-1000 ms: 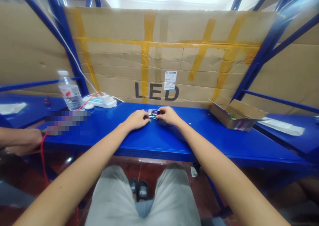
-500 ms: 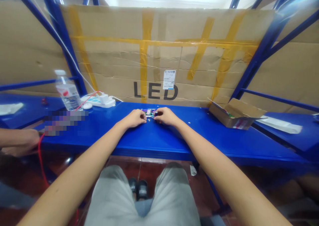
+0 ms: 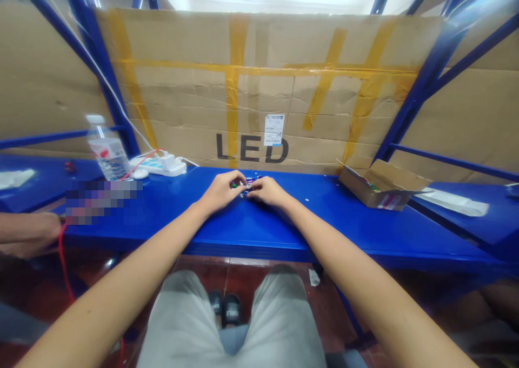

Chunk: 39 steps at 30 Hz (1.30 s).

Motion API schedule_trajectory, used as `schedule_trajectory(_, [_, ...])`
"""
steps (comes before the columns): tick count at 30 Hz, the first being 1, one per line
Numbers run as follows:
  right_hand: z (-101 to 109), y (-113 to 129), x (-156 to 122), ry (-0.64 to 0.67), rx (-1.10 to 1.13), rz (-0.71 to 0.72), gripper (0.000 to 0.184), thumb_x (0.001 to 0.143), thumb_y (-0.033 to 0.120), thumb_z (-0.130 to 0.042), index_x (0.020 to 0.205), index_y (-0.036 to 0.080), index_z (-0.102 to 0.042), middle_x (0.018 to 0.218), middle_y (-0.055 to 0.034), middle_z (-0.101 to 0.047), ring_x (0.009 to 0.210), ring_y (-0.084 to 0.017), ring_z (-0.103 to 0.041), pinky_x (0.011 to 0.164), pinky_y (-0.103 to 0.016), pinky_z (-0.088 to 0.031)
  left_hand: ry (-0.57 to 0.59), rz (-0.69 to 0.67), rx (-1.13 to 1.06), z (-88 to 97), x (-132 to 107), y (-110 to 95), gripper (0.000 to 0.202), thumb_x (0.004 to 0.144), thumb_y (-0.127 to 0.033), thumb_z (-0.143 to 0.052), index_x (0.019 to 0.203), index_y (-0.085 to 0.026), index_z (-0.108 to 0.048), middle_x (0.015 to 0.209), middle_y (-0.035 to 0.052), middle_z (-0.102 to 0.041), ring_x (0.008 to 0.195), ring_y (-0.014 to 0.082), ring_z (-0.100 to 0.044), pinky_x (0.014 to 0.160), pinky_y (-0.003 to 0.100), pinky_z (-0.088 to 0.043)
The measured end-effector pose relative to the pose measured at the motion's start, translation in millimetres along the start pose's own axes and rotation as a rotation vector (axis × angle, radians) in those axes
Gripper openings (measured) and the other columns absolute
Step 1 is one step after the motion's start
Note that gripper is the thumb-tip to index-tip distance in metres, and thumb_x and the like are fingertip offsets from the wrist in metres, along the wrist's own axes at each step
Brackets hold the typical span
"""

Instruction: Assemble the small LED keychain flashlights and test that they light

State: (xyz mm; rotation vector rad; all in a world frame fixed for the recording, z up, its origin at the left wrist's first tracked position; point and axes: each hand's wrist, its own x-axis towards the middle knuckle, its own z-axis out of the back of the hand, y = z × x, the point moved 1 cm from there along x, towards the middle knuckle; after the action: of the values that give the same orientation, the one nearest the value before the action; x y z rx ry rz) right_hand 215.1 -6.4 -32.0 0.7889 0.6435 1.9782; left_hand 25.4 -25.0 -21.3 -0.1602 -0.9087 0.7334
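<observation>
In the middle of the blue table (image 3: pixel 259 216), my two hands are close together over a small cluster of shiny coloured sticks (image 3: pixel 248 186) with purple, silver and green glints. My left hand (image 3: pixel 225 189) arches over the cluster's left side, thumb and fingertips closing on it, with a green glint under the fingers. On the opposite side, my right hand (image 3: pixel 265 191) is closed with its fingertips pinched at the sticks. Fingers hide most of the cluster, so its exact kind and number cannot be made out.
An open cardboard box (image 3: pixel 383 187) stands at the right. At the left are a water bottle (image 3: pixel 107 149), a white power strip (image 3: pixel 162 165) and another person's hand (image 3: pixel 34 230) near a red cable (image 3: pixel 62 260). A large cardboard panel (image 3: pixel 259 98) closes off the back.
My left hand has risen slightly and moved right over the cluster, covering more of it. The right hand has shifted only a little. The row of sticks shows less than before.
</observation>
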Motion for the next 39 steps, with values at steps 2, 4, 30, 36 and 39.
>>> schedule_trajectory(2, [-1,-1,1,-0.001,-0.007,0.024,0.010,0.073,0.019,-0.070,0.078,0.013,-0.075,0.062,0.0015,-0.063,0.062,-0.012,-0.052,0.060,-0.024,-0.040,0.012,-0.023,0.002,-2.0,0,-6,0.011,0.083,-0.022,-0.064,0.093,-0.018,-0.068,0.085,0.0012,-0.071,0.074,0.0139,-0.061,0.072,0.026,-0.049])
schedule_trajectory(4, [-1,-1,1,0.001,-0.016,0.049,0.009,0.073,0.019,-0.070,0.077,0.013,-0.075,0.062,0.0019,-0.063,0.062,-0.012,-0.052,0.062,-0.024,-0.041,0.030,-0.040,0.008,-3.2,0,-9,0.012,0.083,-0.019,-0.063,0.093,-0.018,-0.068,0.088,0.0015,-0.072,0.075,0.0141,-0.062,0.075,0.026,-0.049])
schedule_trajectory(30, [3,-8,3,-0.136,-0.255,0.291,0.021,0.084,0.011,-0.066,0.098,0.019,-0.080,0.093,-0.0065,-0.064,0.083,-0.016,-0.058,0.081,-0.029,-0.045,0.040,-0.062,0.079,-3.7,-2,-1,0.012,0.087,-0.022,-0.058,0.095,-0.018,-0.066,0.092,0.0047,-0.071,0.081,0.0171,-0.064,0.078,0.029,-0.050])
schedule_trajectory(36, [12,11,-12,-0.102,-0.720,0.337,0.035,0.089,0.008,-0.052,0.109,0.022,-0.078,0.099,-0.0133,-0.057,0.096,-0.025,-0.048,0.085,-0.038,-0.040,0.211,-0.017,-0.001,-9.6,-4,5,0.015,0.084,-0.025,-0.063,0.097,-0.019,-0.065,0.086,0.0026,-0.072,0.080,0.0181,-0.066,0.077,0.030,-0.050])
schedule_trajectory(39, [14,12,-11,-0.022,-0.623,0.360,0.040,0.089,0.004,-0.047,0.113,0.020,-0.074,0.098,-0.0110,-0.056,0.088,-0.021,-0.051,0.081,-0.033,-0.042,0.148,0.016,-0.011,-10.9,-4,6,0.011,0.085,-0.025,-0.062,0.094,-0.019,-0.064,0.087,0.0025,-0.073,0.079,0.0175,-0.066,0.075,0.029,-0.050])
